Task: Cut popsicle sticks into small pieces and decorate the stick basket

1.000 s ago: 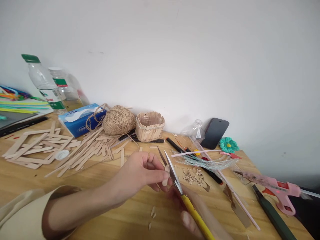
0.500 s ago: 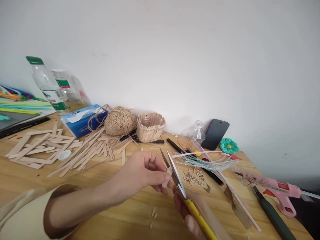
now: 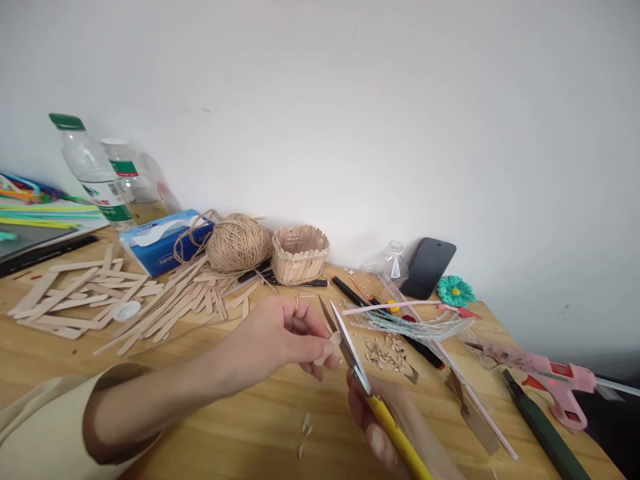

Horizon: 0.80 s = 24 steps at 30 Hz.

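My left hand (image 3: 293, 340) pinches a short pale piece of craft stick (image 3: 327, 348) with a rounded end between thumb and fingers. Yellow-handled scissors (image 3: 357, 370) are gripped in my right hand (image 3: 373, 420), their blades parted and pointing up and away. The piece's upper end lies at the blades; whether they touch it I cannot tell. A few wood slivers (image 3: 306, 425) lie on the table below. To the right of the blades is a heap of wood chips (image 3: 387, 353). Beyond my hands stands a small craft-stick basket (image 3: 300, 257) with a scalloped rim.
Craft sticks (image 3: 175, 300) lie in piles left, near a twine ball (image 3: 239, 243) and tissue pack (image 3: 167, 243). Bottles (image 3: 103, 200) stand behind. At right are a phone (image 3: 429, 268), turquoise flower (image 3: 456, 291), bead strands (image 3: 415, 325), pink glue gun (image 3: 555, 383) and dark green-handled tool (image 3: 543, 423).
My left hand has shifted slightly left with the stick piece, drawing it a little away from the scissors. The scissors stay parted in my right hand.
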Available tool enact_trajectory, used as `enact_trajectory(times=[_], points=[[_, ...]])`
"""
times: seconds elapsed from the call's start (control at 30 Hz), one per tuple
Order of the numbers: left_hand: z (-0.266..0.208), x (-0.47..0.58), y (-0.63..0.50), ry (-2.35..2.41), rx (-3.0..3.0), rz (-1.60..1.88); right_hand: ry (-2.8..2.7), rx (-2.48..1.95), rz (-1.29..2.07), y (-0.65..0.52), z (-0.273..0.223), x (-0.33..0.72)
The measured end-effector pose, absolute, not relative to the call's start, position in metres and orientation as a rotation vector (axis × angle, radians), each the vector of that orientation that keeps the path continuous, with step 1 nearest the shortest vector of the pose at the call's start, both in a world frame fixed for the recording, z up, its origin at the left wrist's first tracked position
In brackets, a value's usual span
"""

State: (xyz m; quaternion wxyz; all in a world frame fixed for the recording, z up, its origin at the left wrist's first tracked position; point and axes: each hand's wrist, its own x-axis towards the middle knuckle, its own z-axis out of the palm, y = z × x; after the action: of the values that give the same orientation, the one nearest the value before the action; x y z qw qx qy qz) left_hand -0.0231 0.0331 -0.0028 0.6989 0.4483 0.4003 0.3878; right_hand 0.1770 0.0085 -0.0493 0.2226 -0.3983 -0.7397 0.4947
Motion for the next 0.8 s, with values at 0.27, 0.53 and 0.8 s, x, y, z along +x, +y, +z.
enact_trajectory(times=[0.27, 0.53, 0.8], points=[[-0.001, -0.022, 0.034, 0.97, 1.05, 0.9, -1.983, -1.088, 1.388, 0.01, -0.044, 0.174], [-0.011, -0.014, 0.027, 0.953, 0.997, 0.987, -1.904, -1.03, 1.44, 0.011, -0.054, 0.174], [-0.013, -0.011, 0.022, 0.972, 0.92, 0.967, -1.907, -1.071, 1.425, 0.007, -0.065, 0.18]])
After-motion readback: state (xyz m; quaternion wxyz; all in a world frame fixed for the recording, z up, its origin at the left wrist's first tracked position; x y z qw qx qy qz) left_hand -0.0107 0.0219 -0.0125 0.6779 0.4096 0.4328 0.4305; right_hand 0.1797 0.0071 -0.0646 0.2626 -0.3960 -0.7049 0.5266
